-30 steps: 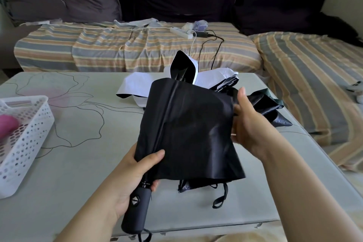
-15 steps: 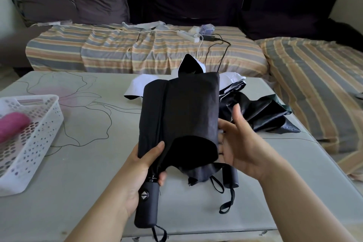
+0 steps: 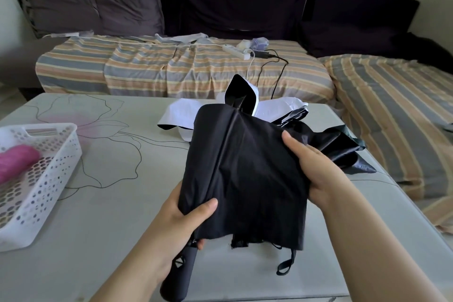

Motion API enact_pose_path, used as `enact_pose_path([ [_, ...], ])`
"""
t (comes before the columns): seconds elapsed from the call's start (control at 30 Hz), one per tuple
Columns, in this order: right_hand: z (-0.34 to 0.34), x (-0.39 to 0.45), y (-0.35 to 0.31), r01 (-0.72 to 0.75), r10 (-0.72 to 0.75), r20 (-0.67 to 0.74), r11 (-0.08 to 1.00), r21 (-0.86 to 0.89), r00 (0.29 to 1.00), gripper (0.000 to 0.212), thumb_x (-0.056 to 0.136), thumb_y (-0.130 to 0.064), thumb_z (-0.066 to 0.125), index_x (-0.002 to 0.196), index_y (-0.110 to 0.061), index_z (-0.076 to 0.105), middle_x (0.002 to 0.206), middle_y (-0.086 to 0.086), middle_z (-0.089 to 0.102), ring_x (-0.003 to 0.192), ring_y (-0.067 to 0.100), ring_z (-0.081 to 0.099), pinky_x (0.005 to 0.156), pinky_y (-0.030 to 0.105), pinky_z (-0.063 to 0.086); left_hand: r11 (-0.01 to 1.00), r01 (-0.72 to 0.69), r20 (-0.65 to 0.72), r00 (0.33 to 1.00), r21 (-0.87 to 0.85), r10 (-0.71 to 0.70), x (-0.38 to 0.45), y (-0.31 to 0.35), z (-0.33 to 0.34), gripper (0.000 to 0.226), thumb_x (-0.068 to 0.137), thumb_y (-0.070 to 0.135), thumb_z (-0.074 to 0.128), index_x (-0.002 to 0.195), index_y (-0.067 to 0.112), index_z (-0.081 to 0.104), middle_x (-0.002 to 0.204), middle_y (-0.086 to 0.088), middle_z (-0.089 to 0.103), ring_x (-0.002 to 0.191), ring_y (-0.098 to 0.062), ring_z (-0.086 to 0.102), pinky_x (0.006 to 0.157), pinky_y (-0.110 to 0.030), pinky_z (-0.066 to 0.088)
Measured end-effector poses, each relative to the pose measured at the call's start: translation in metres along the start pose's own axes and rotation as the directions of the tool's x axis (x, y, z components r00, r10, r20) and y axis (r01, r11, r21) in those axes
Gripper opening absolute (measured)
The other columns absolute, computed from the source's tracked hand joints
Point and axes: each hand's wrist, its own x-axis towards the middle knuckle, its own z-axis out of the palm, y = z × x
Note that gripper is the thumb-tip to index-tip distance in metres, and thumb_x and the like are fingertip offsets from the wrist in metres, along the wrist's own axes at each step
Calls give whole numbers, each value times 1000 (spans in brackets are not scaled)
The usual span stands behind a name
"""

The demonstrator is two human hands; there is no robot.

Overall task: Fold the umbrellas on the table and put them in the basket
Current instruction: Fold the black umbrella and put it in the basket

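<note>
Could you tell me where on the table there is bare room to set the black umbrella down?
Bare table lies between the white basket and the black umbrella, along the flower drawing. The far right is crowded: a white umbrella and another dark umbrella lie there.

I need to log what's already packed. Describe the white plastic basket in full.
The white perforated plastic basket stands at the table's left edge, partly cut off by the frame. Its walls are pierced with round and hexagonal holes, and a handle slot opens near the rim. A pink rolled thing lies inside. Neither hand touches it.
</note>
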Motion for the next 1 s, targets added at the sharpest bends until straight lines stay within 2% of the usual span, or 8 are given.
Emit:
enact_pose_path([
  [0.27, -6, -13, -11, 231, -231, -19, 972, 44, 973, 33, 100, -31, 46, 94, -9, 70, 91, 8, 75, 81, 18, 73, 65, 29, 59, 998, -36, 12, 999, -47, 37, -1, -1, 2, 41, 75, 33, 77, 111, 33, 59, 76, 5, 68, 53, -10, 59, 48, -25, 44],
  [0.4, -7, -7, -4, 349, -404, -155, 890, -292, 901, 30, 98, -30, 52, 88, -9, 71, 89, 13, 73, 82, 20, 68, 79, 42, 56, 999, -21, -24, 1000, -46, 20, 1, -6, 6, 40, 81, 28, 75, 116, 36, 57, 77, 6, 67, 50, -10, 57, 47, -24, 44],
  [0.53, -13, -8, -9, 412, -454, -131, 874, -256, 881, 10, 91, -18, 63, 87, -13, 71, 79, 0, 75, 75, 13, 69, 66, 22, 55, 999, -22, -23, 1000, -32, 21, 1, -7, 2, 34, 85, 20, 66, 114, 34, 57, 75, 5, 68, 47, -13, 55, 45, -26, 44],
  [0.63, -15, -9, -10, 464, -551, -185, 807, -366, 813, 36, 94, -28, 60, 64, -7, 58, 57, 0, 52, 55, 12, 45, 52, 23, 37, 998, -44, -56, 998, -43, 41, 2, -8, 1, 37, 85, 17, 67, 116, 36, 57, 80, 6, 69, 50, -13, 58, 45, -27, 45],
  [0.73, -9, -9, -8, 523, -633, -206, 749, -406, 746, 49, 97, -32, 54, 75, 12, 50, 65, 9, 40, 63, 22, 34, 60, 35, 29, 997, -55, -75, 996, -58, 51, 4, -8, 2, 39, 84, 19, 67, 115, 40, 57, 85, 5, 70, 53, -11, 61, 46, -26, 46],
  [0.8, -5, -12, -10, 494, -556, -168, 815, -302, 814, 42, 95, -33, 54, 82, 6, 61, 70, 11, 57, 66, 23, 51, 62, 36, 43, 998, -46, -49, 998, -48, 44, 3, -9, 3, 34, 85, 19, 66, 113, 37, 58, 79, 2, 68, 49, -12, 57, 45, -25, 45],
  [0.87, -5, -18, -11, 319, -316, 45, 936, -147, 948, 40, 86, -42, 54, 98, -7, 68, 93, 5, 74, 86, 20, 70, 74, 31, 57, 996, -30, -21, 999, -82, 28, 3, -7, 3, 25, 86, 20, 65, 108, 31, 59, 67, 1, 64, 45, -15, 52, 43, -24, 43],
  [1.0, -8, -24, 3, 65, 32, 305, 950, -304, 952, 33, 81, -35, 65, 105, -13, 69, 105, 4, 74, 97, 17, 70, 78, 26, 58, 991, 10, 6, 1000, -130, -9, -1, -5, 1, 26, 79, 35, 64, 100, 21, 56, 56, -4, 54, 44, -19, 46, 41, -25, 39],
])
